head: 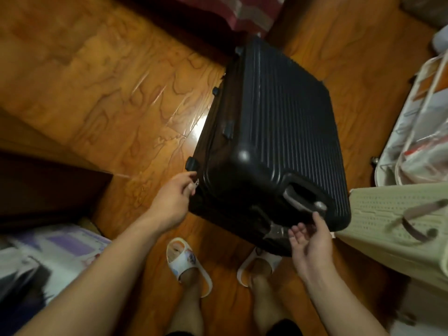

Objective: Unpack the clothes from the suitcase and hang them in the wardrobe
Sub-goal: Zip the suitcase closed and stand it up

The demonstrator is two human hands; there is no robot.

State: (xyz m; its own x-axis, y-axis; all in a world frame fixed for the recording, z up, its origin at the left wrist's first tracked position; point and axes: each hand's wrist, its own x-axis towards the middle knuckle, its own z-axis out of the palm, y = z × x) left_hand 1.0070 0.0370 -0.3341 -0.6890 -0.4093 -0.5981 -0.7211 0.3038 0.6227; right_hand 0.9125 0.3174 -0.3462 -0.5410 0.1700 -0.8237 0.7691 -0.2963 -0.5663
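A black ribbed hard-shell suitcase (278,132) lies flat and closed on the wooden floor in front of me. My left hand (173,197) is at its near left corner and pinches the small metal zipper pull (196,184) between thumb and fingers. My right hand (310,241) is at the near end, palm up with relaxed fingers, its fingertips touching the suitcase just below the grey pull handle (303,202). No clothes are visible.
A cream perforated basket (392,226) with a brown handle stands right of the suitcase. A white rack with bags (417,132) is at the far right. Dark furniture (43,190) is on the left, with printed boxes (48,253) below. My feet wear white slippers (186,265).
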